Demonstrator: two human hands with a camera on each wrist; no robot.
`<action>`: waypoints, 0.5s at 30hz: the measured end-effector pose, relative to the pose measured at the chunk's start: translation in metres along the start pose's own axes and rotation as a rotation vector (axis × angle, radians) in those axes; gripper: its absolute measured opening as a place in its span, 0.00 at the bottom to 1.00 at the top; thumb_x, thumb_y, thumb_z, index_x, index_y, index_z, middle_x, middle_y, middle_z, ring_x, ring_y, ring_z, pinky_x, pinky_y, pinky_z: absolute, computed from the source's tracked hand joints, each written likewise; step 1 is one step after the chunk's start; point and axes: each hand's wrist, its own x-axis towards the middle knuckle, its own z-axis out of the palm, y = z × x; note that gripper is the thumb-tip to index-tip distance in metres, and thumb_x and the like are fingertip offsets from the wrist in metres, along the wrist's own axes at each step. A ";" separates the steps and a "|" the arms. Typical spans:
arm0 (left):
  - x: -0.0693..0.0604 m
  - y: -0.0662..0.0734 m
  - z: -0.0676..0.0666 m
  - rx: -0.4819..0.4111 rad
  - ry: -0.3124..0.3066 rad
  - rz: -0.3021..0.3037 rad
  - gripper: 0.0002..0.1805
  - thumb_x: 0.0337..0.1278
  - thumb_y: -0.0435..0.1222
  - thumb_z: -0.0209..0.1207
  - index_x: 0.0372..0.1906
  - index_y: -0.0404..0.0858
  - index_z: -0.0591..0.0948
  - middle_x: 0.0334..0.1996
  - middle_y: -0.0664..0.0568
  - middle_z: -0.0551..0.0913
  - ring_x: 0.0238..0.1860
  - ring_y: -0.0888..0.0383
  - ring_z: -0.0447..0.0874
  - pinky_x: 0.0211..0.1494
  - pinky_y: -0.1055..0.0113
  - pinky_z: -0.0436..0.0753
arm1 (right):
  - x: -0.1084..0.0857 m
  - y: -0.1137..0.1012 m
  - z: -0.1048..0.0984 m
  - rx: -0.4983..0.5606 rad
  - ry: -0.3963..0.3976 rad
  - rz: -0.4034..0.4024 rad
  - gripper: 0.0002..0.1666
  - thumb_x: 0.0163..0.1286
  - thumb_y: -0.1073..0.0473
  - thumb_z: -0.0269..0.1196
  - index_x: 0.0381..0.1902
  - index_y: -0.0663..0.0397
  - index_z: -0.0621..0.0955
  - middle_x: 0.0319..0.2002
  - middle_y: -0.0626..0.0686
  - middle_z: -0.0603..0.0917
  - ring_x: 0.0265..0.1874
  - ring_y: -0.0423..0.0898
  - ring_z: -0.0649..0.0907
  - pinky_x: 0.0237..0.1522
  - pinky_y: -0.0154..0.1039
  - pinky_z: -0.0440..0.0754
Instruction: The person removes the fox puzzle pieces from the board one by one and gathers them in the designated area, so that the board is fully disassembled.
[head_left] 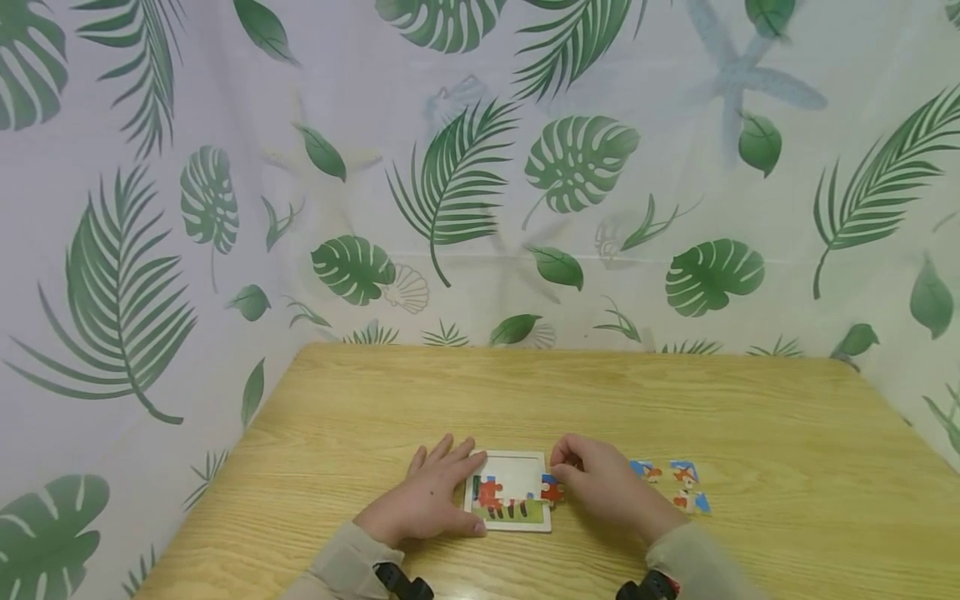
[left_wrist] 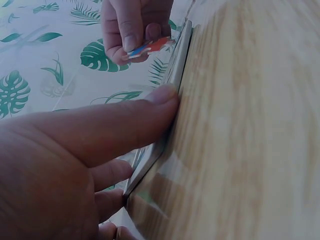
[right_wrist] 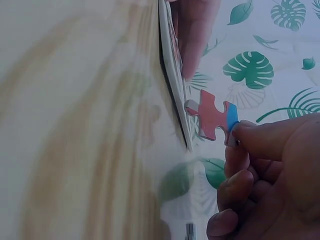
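A white-edged puzzle tray lies on the table, its lower part filled with green and red jigsaw pieces and its upper part bare. My left hand rests with fingers spread on the tray's left side; in the left wrist view the thumb lies against the edge. Between thumb and finger, my right hand pinches a red and blue jigsaw piece at its blue end. That piece is held tilted by the tray's right edge. Whether it touches the tray, I cannot tell.
Several loose jigsaw pieces in blue, white and orange lie right of the right hand. Under everything is a wooden table. A leaf-patterned cloth hangs behind and at both sides.
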 end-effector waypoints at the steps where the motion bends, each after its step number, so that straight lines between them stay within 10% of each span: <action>1: 0.000 0.000 0.000 -0.002 0.001 -0.001 0.54 0.48 0.55 0.74 0.79 0.46 0.63 0.80 0.47 0.52 0.80 0.42 0.36 0.75 0.37 0.32 | -0.002 0.002 -0.002 -0.001 -0.001 -0.003 0.06 0.74 0.63 0.62 0.35 0.48 0.78 0.29 0.45 0.78 0.29 0.44 0.74 0.35 0.41 0.73; 15: 0.000 0.001 0.000 0.020 0.008 -0.001 0.54 0.47 0.56 0.74 0.79 0.45 0.63 0.80 0.47 0.52 0.80 0.41 0.37 0.75 0.36 0.33 | -0.022 0.031 -0.035 -0.047 -0.006 0.014 0.04 0.76 0.61 0.60 0.38 0.49 0.76 0.29 0.45 0.78 0.28 0.44 0.74 0.31 0.37 0.73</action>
